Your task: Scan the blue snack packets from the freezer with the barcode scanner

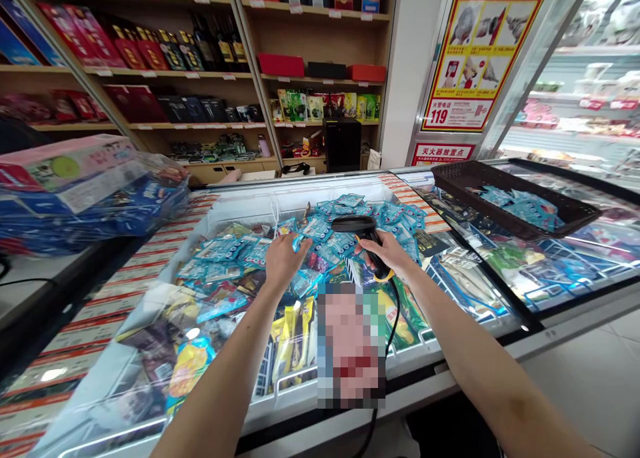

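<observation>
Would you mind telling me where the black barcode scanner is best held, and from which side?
Probably by its handle, from the near side, as the right hand does now. The scanner has a wide head pointing away over the blue packets, and its cable leaves at the handle's base, so gripping the handle keeps the head unobstructed.

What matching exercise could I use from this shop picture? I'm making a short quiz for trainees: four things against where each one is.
Things:
1. barcode scanner
2. blue packets
3. dark basket
4. red and yellow poster

Places:
A. on the wall beside the glass-door fridge
B. on top of the freezer's glass lid, at the right
C. in the right hand
D. piled in the open freezer, under the left hand

Pairs: 1-C, 2-D, 3-B, 4-A
</observation>
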### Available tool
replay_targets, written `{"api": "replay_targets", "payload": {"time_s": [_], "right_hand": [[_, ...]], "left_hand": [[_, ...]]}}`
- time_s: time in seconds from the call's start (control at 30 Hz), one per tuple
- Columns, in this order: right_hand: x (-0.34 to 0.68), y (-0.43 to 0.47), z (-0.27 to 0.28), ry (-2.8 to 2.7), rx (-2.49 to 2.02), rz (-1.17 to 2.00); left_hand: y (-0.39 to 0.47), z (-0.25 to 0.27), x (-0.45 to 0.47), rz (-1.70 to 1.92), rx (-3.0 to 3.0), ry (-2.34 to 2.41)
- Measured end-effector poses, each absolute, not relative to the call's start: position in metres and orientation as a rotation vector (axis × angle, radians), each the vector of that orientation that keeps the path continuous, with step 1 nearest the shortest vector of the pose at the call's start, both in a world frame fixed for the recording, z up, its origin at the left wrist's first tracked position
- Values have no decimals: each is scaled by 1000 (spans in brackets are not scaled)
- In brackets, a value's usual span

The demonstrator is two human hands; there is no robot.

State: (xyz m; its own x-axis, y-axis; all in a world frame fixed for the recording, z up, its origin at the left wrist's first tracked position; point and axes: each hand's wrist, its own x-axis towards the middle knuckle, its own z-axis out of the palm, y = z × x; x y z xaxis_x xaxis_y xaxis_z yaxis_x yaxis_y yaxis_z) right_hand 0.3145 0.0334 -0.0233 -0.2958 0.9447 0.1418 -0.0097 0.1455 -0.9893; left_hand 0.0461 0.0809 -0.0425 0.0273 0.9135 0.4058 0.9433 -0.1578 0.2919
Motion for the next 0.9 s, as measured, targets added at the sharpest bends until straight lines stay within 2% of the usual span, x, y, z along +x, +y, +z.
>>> {"api": "replay_targets", "payload": {"time_s": [0.53, 0.9], "right_hand": [[316, 33, -21, -1518, -941, 1313], [313, 33, -24, -1530, -911, 1290]], "left_hand": [[99, -47, 76, -843, -2093, -2193], [79, -44, 51, -1682, -2200, -2101]]}}
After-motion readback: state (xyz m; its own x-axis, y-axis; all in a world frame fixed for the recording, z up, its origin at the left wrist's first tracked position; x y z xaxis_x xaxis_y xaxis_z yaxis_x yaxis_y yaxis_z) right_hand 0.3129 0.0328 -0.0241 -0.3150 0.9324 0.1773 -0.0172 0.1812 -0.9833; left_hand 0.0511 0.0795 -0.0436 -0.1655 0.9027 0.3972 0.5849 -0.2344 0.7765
